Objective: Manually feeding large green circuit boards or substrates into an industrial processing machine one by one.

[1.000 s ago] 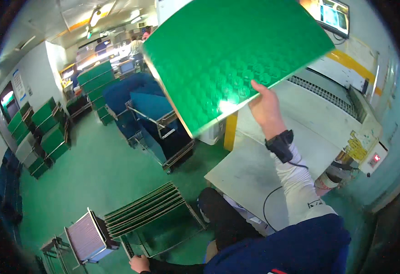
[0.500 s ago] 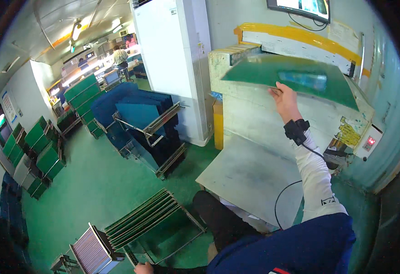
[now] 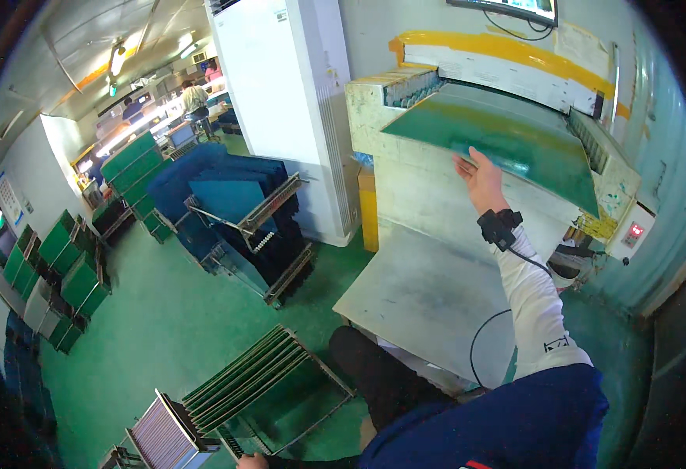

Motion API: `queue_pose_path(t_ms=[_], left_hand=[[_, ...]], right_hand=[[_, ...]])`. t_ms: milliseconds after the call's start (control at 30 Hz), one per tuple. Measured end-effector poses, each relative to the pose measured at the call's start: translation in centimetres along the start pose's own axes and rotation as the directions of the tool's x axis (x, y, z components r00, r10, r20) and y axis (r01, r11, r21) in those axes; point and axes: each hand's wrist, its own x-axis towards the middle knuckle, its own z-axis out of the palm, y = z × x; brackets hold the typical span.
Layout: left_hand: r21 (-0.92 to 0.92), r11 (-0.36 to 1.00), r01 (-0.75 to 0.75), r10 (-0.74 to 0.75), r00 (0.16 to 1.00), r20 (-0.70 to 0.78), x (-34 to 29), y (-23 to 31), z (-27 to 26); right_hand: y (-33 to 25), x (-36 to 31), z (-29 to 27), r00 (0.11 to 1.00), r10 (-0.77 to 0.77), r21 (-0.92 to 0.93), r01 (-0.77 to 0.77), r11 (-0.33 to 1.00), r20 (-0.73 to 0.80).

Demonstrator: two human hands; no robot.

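A large, flat, glossy green panel (image 3: 507,133) lies tilted across the roller slots on top of a cream-coloured machine (image 3: 437,184). My right hand (image 3: 482,181) is at the panel's near edge, with fingers apart and thumb raised; it does not appear to grip the panel. At the bottom edge of the view, my left hand (image 3: 252,462) is closed at the end of a low metal rack (image 3: 312,430), its fingers partly cut off. Several green panels (image 3: 241,379) stand upright in that rack.
A pale board (image 3: 417,289) sits below the machine. Beside the low rack is a slotted crate (image 3: 167,434). Further off stand a rack of blue panels (image 3: 229,195), a white cabinet (image 3: 272,102) and stacked green panels (image 3: 85,273). People sit at lit benches at the back.
The green panel has come down and away from me onto the machine's slotted top. My right hand's fingers have loosened from its edge. My left hand stays at the rack.
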Motion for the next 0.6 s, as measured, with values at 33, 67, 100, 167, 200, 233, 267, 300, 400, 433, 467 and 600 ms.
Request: queue_pose_path(t_ms=[33,67,100,167,200,233,267,300,400,433,467,600], left_hand=[[-0.007,1.0,-0.006,0.005,1.0,-0.011,-0.1,0.3,0.0],[-0.007,1.0,-0.008,0.008,1.0,-0.008,-0.3,0.6,-0.1],[-0.002,1.0,0.002,-0.002,1.0,-0.012,-0.4,0.9,-0.2],[0.001,1.0,0.018,-0.018,1.0,-0.019,-0.5,0.9,-0.3],[0.015,1.0,0.018,-0.018,0.999,-0.028,-0.5,0.8,-0.2],[0.03,0.999,0.016,-0.015,0.999,-0.035,-0.6,1.0,-0.4],[0.03,0.999,0.016,-0.015,0.999,-0.034,-0.8,1.1,-0.6],[0.038,0.999,0.008,-0.007,0.999,-0.036,-1.1,1.3,-0.8],[0.045,0.999,0.025,-0.024,0.999,-0.039,-1.3,1.4,-1.3],[0.043,0.998,0.044,-0.043,0.998,-0.034,-1.3,1.4,-1.2],[0.042,0.998,0.046,-0.044,0.998,-0.034,-1.4,1.3,-1.2],[0.045,0.999,-0.006,0.006,1.0,-0.01,-1.9,1.7,-1.8]], right_hand=[[-0.1,0.2,-0.1,1.0,0.005,-0.003,-0.005,1.0,0.006],[-0.2,0.3,-0.3,1.0,0.004,-0.006,-0.004,1.0,0.005],[-0.3,0.4,-0.4,1.0,0.006,-0.002,-0.006,1.0,0.008],[-0.1,0.6,-0.5,1.0,0.014,0.008,-0.014,1.0,0.015],[0.0,0.7,-0.5,1.0,0.008,0.004,-0.008,1.0,0.012],[0.0,0.7,-0.6,1.0,0.001,-0.002,-0.001,1.0,0.008],[0.0,0.8,-0.6,1.0,0.001,-0.002,-0.001,1.0,0.007],[-0.1,0.9,-0.6,1.0,0.01,-0.006,-0.01,1.0,-0.003],[0.1,1.1,-0.4,0.999,0.031,-0.006,-0.031,0.999,-0.014],[0.1,1.2,-0.4,0.999,0.038,-0.009,-0.038,0.999,-0.016],[0.1,1.3,-0.4,0.999,0.038,-0.009,-0.038,0.999,-0.015],[0.2,1.9,-0.8,0.998,0.064,-0.024,-0.065,0.998,-0.012]])
